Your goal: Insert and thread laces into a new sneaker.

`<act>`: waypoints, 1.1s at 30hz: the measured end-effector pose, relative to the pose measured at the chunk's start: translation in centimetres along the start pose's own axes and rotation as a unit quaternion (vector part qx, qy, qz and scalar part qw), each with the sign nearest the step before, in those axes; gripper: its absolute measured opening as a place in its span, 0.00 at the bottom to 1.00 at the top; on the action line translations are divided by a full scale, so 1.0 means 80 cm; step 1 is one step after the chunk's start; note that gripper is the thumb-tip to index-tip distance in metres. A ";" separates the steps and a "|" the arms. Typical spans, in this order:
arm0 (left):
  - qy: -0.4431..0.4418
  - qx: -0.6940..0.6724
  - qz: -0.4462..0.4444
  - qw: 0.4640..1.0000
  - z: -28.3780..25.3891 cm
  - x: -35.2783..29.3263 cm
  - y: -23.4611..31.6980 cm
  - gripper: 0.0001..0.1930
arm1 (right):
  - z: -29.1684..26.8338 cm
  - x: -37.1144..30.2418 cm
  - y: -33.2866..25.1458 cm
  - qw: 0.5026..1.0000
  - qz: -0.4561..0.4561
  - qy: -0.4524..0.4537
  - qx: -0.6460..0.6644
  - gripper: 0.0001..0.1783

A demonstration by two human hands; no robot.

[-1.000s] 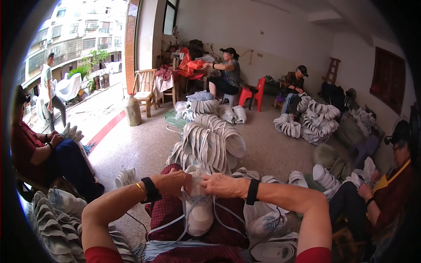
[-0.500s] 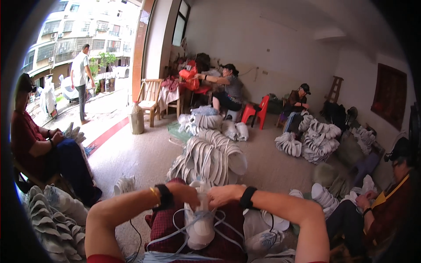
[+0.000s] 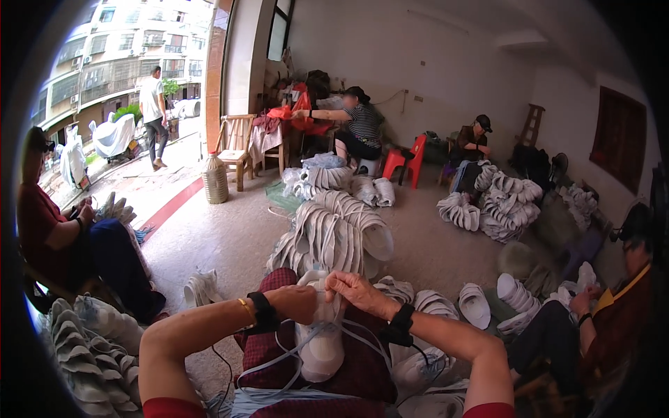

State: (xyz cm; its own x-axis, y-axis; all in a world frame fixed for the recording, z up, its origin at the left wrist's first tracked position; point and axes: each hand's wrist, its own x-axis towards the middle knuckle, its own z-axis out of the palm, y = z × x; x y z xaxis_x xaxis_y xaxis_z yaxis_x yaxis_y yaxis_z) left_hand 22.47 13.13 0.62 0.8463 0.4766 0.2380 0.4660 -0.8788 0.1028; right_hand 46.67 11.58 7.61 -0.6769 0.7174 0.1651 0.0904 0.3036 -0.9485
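White and pale, the shoe [image 3: 323,355] lies on the dark red checked cloth [image 3: 261,350] over our lap in the head view, its toe toward our body. Our left hand [image 3: 296,304] is curled against the shoe's upper end, its fingertips hidden, so we cannot tell what it grips. Our right hand [image 3: 359,291] is just beside it, fingers bunched at the shoe's opening; whether they pinch a lace we cannot tell. Blue-grey laces [image 3: 311,335] cross the shoe and loop out on both sides. We wear a black strap on each wrist. Nested shoes [image 3: 324,237] stand in rows on the floor ahead, and a pile [image 3: 90,355] sits at our left. Co-workers sit left [image 3: 52,226] and right [image 3: 617,327]. Farther off stand a wooden chair [image 3: 239,145] and a red chair [image 3: 417,157].
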 end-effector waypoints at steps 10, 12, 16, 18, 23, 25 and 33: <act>0.109 -0.441 -0.207 0.867 -0.168 0.016 0.143 0.16 | -0.001 -0.025 -0.003 0.999 -0.007 -0.003 0.047 0.14; 0.093 -0.486 -0.221 0.840 -0.157 0.007 0.142 0.17 | -0.002 -0.019 -0.002 0.999 0.010 0.010 0.041 0.13; 0.144 -0.546 -0.288 0.774 -0.105 -0.004 0.134 0.15 | 0.003 -0.014 -0.008 0.995 -0.040 0.057 -0.066 0.10; 0.103 -0.530 -0.302 0.786 -0.090 0.002 0.128 0.16 | 0.007 -0.014 -0.010 0.988 -0.085 0.070 -0.107 0.09; 0.151 -0.565 -0.307 0.751 -0.080 0.014 0.134 0.12 | 0.019 -0.025 -0.027 0.987 -0.106 0.065 -0.097 0.09; 0.194 -0.596 -0.314 0.714 -0.073 0.010 0.127 0.13 | 0.024 -0.041 -0.026 0.989 -0.050 0.120 -0.064 0.11; 0.285 -0.656 -0.301 0.631 -0.090 0.011 0.154 0.14 | 0.077 -0.055 -0.011 1.000 -0.002 0.000 -0.014 0.09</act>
State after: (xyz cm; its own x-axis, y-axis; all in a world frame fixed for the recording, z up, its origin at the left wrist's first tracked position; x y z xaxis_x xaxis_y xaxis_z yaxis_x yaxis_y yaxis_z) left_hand 27.09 2.53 9.04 0.2139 0.9758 0.0443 -0.2720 0.0159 0.9622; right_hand 45.03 4.28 6.06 -0.6777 0.7159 0.1679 0.1093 0.3239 -0.9398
